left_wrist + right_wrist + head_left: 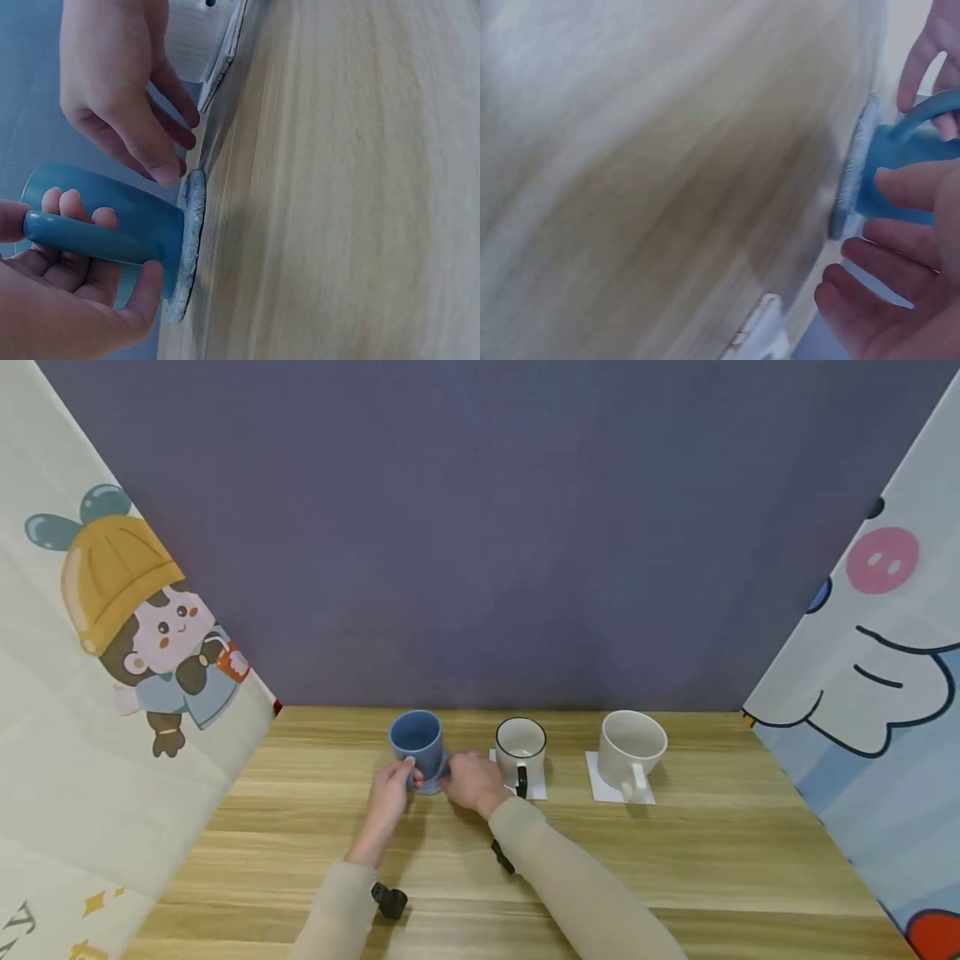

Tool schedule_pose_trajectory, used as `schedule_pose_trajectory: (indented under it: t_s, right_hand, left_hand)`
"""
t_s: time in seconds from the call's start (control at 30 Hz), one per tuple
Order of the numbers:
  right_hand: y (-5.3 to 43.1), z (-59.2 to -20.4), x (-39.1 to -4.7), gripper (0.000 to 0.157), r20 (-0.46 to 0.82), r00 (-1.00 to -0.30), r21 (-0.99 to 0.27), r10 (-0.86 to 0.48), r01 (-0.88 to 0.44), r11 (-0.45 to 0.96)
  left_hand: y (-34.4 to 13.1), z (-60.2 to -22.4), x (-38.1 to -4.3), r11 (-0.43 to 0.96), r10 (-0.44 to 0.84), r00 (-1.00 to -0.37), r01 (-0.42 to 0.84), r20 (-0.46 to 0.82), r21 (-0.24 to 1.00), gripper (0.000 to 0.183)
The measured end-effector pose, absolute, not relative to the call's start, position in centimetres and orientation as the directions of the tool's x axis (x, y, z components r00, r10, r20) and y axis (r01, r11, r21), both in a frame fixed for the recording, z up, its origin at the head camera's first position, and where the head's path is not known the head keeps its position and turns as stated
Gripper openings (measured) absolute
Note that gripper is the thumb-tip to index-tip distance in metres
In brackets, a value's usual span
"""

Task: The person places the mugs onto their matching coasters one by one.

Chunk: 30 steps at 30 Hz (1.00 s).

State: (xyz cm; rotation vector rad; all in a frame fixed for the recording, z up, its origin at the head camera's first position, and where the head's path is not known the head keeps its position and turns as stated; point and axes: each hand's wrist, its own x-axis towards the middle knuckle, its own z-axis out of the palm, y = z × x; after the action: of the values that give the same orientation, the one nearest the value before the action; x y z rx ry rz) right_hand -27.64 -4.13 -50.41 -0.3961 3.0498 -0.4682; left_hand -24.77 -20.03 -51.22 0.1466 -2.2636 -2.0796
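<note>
A blue mug [417, 739] stands upright on a round blue-grey coaster [193, 225] at the back of the wooden table. My left hand [390, 795] grips its handle [82, 238], fingers through the loop and thumb on the upper part. Just right of the mug is my right hand [474, 781], its fingers loosely bent and apart, with nothing between them. In the right wrist view, those fingers [900, 247] hover close to the mug and the coaster's edge; whether they touch either, I cannot tell.
A white mug with a black rim and handle [521, 742] sits on a white square coaster [537, 789], close to my right hand. Farther right, a plain white mug [630, 747] stands on another white square coaster [600, 787]. A dark panel [495, 543] rises behind the table.
</note>
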Motion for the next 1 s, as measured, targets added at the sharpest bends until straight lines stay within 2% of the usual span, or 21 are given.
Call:
schedule_pose_trajectory:
  t_s: [0.17,0.33,0.53,0.73,0.87,1.0]
  right_hand:
    - [-4.2,-49.6,-27.3,0.03,0.034,-0.961,-0.296,-0.273,-0.27,0.916]
    - [-4.1,-48.9,-26.7,0.035,0.041,-0.96,-0.347,-0.276,-0.272,0.898]
    - [-3.7,-48.3,-25.8,0.026,0.044,-0.951,-0.438,-0.306,-0.294,0.85]
    - [-3.0,-47.0,-24.8,0.019,0.077,-0.933,-0.555,-0.352,-0.333,0.762]
    - [-2.7,-46.1,-24.1,0.018,0.107,-0.927,-0.549,-0.359,-0.357,0.756]
    - [-2.5,-44.9,-23.3,0.02,0.121,-0.925,-0.542,-0.359,-0.365,0.757]
  left_hand:
    - [-20.2,-51.4,-25.1,0.107,-0.096,-0.995,-0.018,-0.008,0.994,0.035]
    - [-20.4,-51.6,-25.3,0.111,-0.097,-0.995,-0.013,-0.002,0.994,0.035]
    - [-20.8,-51.7,-25.0,0.178,-0.171,-0.985,-0.014,0.017,0.984,0.036]
    - [-21.1,-51.1,-24.5,0.367,-0.179,-0.981,0.0,0.071,0.93,0.037]
    - [-21.4,-50.4,-24.1,0.5,-0.16,-0.976,0.048,0.147,0.865,0.033]
    - [-21.6,-49.6,-23.3,0.669,-0.105,-0.96,0.126,0.26,0.733,0.027]
